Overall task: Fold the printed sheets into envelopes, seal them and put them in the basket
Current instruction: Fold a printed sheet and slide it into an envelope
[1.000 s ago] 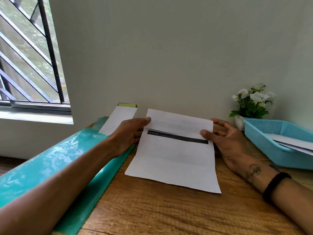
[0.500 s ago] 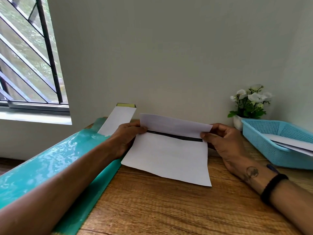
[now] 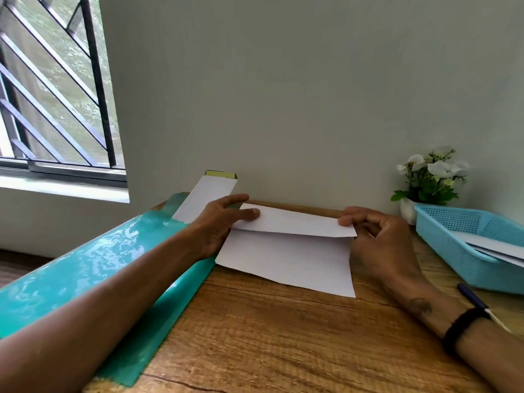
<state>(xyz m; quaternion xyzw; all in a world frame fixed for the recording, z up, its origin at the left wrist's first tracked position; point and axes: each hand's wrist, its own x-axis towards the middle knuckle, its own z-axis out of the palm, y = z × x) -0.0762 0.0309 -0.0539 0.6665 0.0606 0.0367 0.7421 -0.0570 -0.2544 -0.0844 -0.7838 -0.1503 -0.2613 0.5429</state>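
White sheet (image 3: 286,259) is lying on the wooden table (image 3: 269,336), top flap folded down over the middle. Left hand (image 3: 224,222) is pinching the flap's left end, thumb on top. Right hand (image 3: 377,236) is pinching the right corner, fingers curled. Blue basket (image 3: 453,245) is sitting at the right with white papers (image 3: 493,246) inside, just beside a potted plant (image 3: 431,177). Pen (image 3: 472,299) is lying near the right wrist. Teal mat (image 3: 85,265) is running along the left, an envelope (image 3: 204,198) on its far end.
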